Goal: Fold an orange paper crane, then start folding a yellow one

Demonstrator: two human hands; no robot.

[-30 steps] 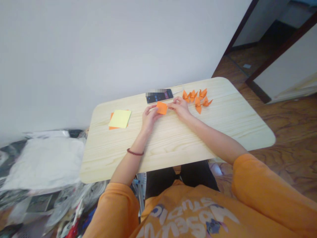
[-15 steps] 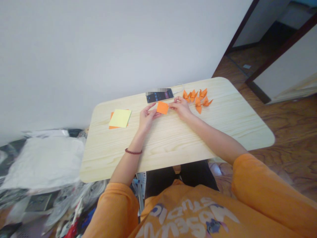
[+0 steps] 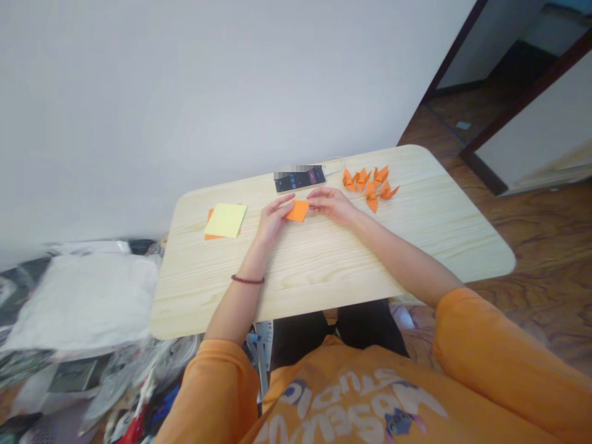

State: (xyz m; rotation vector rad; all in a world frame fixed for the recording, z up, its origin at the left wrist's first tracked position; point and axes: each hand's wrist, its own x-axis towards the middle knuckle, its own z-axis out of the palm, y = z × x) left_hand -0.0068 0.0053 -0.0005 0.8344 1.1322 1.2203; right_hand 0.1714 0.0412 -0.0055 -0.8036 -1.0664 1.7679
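Note:
A small orange paper square (image 3: 297, 211) lies low over the light wooden table (image 3: 324, 265), held between both hands. My left hand (image 3: 272, 219) pinches its left edge with fingers closed on it. My right hand (image 3: 332, 204) grips its right edge, fingers pressed over the paper. Several folded orange paper figures (image 3: 369, 182) sit just right of my right hand. A stack of yellow and orange paper sheets (image 3: 225, 221) lies to the left of my left hand.
A dark phone (image 3: 300, 179) with a lit screen lies behind the hands near the wall. White bags and clutter (image 3: 78, 308) fill the floor left of the table. A doorway (image 3: 490, 92) opens at the right.
The orange paper has come down from a raised, tilted position to lie flatter near the table. Both hands have closed in on it, the right hand moving left.

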